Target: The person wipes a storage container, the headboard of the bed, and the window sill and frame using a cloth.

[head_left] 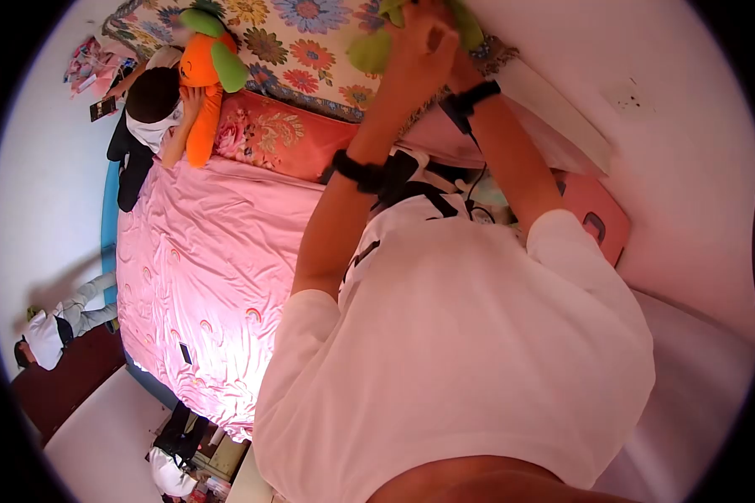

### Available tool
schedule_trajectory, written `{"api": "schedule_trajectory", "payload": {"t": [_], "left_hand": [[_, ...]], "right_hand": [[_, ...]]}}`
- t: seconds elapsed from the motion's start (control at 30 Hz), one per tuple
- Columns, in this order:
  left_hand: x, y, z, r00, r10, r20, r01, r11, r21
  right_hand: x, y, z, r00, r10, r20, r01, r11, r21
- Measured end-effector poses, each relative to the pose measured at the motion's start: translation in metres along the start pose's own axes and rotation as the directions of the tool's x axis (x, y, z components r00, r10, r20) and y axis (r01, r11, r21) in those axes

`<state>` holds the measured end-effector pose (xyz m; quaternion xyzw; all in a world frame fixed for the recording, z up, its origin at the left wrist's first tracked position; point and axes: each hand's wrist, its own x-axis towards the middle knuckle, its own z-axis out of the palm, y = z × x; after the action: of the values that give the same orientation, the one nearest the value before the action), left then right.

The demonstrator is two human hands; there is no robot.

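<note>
At the top edge, a soft green plush toy [369,52] with rounded lobes shows around my hands; its upper part is cut off and blurred. My left hand [424,50] is closed at the plush, its fingers curled. Partly behind it lies my right hand [461,71], against the same green plush, with its fingers mostly hidden. Each wrist wears a black strap [361,172], and a cable hangs from the right one. Below the hands is a floral cover with a fringed edge [306,54].
A pink sheet [218,226] covers the bed to my left, with a phone-like dark object [184,353] on it. A red patterned pillow [285,138] lies ahead. Another person [155,109] holds an orange plush [203,101]. More people are farther left. A pink suitcase [591,214] stands right.
</note>
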<state>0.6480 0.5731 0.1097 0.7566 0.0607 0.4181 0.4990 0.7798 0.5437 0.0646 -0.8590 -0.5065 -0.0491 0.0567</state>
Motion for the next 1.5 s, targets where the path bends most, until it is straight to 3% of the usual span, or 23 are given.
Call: {"api": "schedule_trajectory", "payload": {"t": [0.03,0.07,0.17,0.27,0.33,0.4,0.47,0.53,0.57,0.63,0.7,0.77,0.83,0.9,0.97,1.03,1.1,1.17,1.23,1.3,1.4,1.47,1.5], "left_hand": [[-0.004,-0.032,0.001,0.989,-0.146,0.033,0.145,0.989,0.018],[-0.005,-0.056,0.001,0.955,-0.291,0.060,0.289,0.956,0.040],[0.008,-0.058,0.013,0.895,-0.431,0.115,0.419,0.901,0.114],[-0.018,-0.085,0.031,0.810,-0.542,0.225,0.536,0.839,0.092],[-0.034,-0.105,0.038,0.816,-0.539,0.208,0.578,0.756,-0.308],[-0.049,-0.118,0.024,0.775,-0.578,0.253,0.630,0.735,-0.249],[-0.056,-0.116,0.008,0.727,-0.618,0.298,0.680,0.708,-0.192],[-0.052,-0.105,-0.008,0.675,-0.697,0.241,0.717,0.697,0.008],[-0.047,-0.107,-0.010,0.675,-0.697,0.240,0.717,0.697,0.008],[-0.034,-0.118,-0.014,0.926,-0.376,0.038,0.377,0.926,-0.022],[-0.009,-0.114,-0.026,0.939,-0.338,-0.058,0.335,0.941,-0.057],[0.009,-0.120,-0.035,0.944,-0.294,-0.150,0.283,0.955,-0.093],[0.018,-0.148,-0.050,0.926,-0.278,-0.254,0.295,0.955,0.032],[0.027,-0.161,-0.067,0.947,-0.225,-0.231,0.253,0.962,0.100],[0.023,-0.172,-0.068,0.963,-0.177,-0.202,0.211,0.965,0.159],[0.005,-0.187,-0.056,0.758,-0.626,-0.183,0.642,0.766,0.043],[-0.024,-0.217,-0.046,0.710,-0.693,0.126,0.639,0.709,0.299],[-0.081,-0.244,-0.004,0.633,-0.637,0.440,0.407,0.757,0.511],[-0.104,-0.252,0.022,0.653,-0.637,0.411,0.371,0.741,0.559],[-0.116,-0.253,0.046,0.701,-0.622,0.349,0.296,0.699,0.651],[-0.114,-0.241,0.055,0.750,-0.597,0.285,0.230,0.640,0.733],[-0.096,-0.219,0.048,0.583,-0.771,0.257,0.428,0.560,0.710],[-0.097,-0.214,0.047,0.583,-0.770,0.257,0.427,0.561,0.710]], "right_hand": [[0.003,0.005,0.012,0.956,-0.072,-0.284,0.076,0.997,0.004],[0.009,0.012,0.022,0.830,-0.134,-0.542,0.152,0.988,-0.013],[-0.020,0.022,-0.014,0.910,0.077,-0.408,-0.062,0.997,0.050],[-0.051,0.019,-0.002,0.907,0.173,-0.384,-0.131,0.982,0.133],[-0.043,0.012,-0.006,0.903,0.211,-0.374,-0.152,0.972,0.180],[-0.035,0.006,-0.016,0.898,0.331,-0.289,-0.276,0.937,0.214],[-0.027,0.005,-0.030,0.907,0.324,-0.271,-0.251,0.929,0.271],[-0.012,0.000,-0.038,0.919,0.314,-0.239,-0.229,0.918,0.325],[-0.002,-0.007,-0.040,0.943,0.251,-0.219,-0.159,0.916,0.368],[0.023,-0.022,-0.038,0.968,0.179,-0.178,-0.090,0.903,0.419],[0.050,-0.042,-0.035,0.900,-0.002,-0.435,0.196,0.894,0.402],[0.083,-0.047,-0.025,0.925,-0.038,-0.378,0.205,0.888,0.413],[0.108,-0.059,-0.008,0.945,-0.080,-0.316,0.220,0.873,0.436],[0.117,-0.069,0.010,0.858,-0.276,-0.433,0.401,0.887,0.228],[0.117,-0.073,0.019,0.834,-0.293,-0.468,0.382,0.918,0.104],[0.119,-0.071,0.029,0.821,-0.324,-0.471,0.361,0.933,-0.013],[0.120,-0.069,0.031,0.783,-0.344,-0.518,0.351,0.932,-0.089],[0.115,-0.065,0.029,0.790,-0.347,-0.505,0.350,0.932,-0.092],[0.112,-0.063,0.022,0.794,-0.350,-0.497,0.352,0.931,-0.094],[0.105,-0.057,0.010,0.883,-0.257,-0.394,0.293,0.956,0.033],[0.077,-0.037,0.004,0.862,-0.166,-0.479,0.252,0.960,0.119],[0.051,-0.020,0.000,0.895,-0.110,-0.432,0.197,0.967,0.161],[0.036,-0.009,-0.002,0.922,-0.042,-0.385,0.131,0.969,0.208]]}}
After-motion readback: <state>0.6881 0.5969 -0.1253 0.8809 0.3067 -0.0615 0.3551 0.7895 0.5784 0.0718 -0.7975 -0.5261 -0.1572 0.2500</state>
